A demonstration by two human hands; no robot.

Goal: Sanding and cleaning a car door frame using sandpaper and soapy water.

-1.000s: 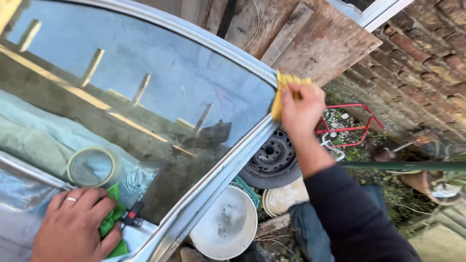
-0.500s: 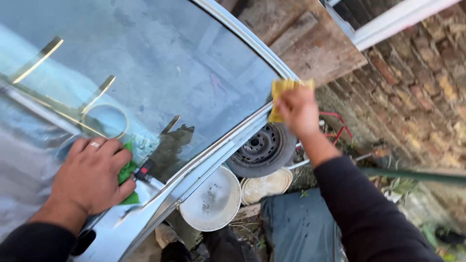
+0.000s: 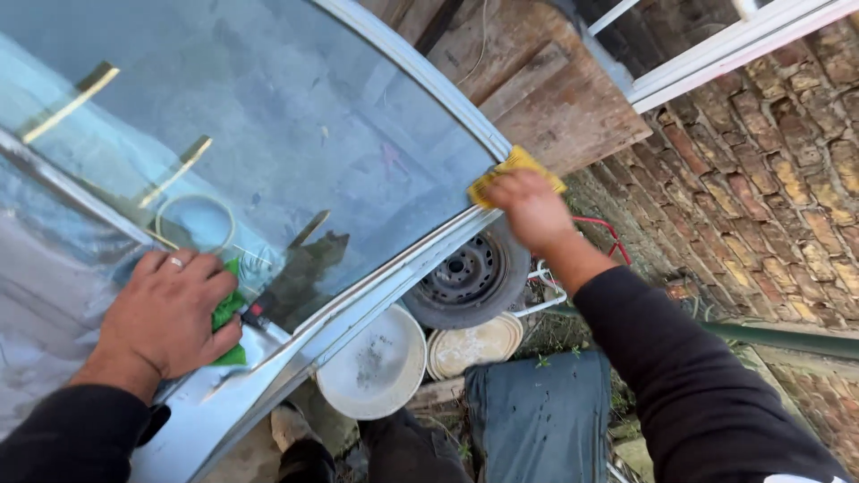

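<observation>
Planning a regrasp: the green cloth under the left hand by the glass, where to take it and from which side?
Take the green cloth at its exposed edge, coming from the windscreen side. The left hand lies flat over most of it, so only that strip past the fingers shows. It lies flat; a pinch probably suits it.

No package, label, sign or screen shows anywhere around the car windscreen [image 3: 268,134]; nothing of that kind lies on the glass, beside its metal frame or on the ground below it.
</observation>
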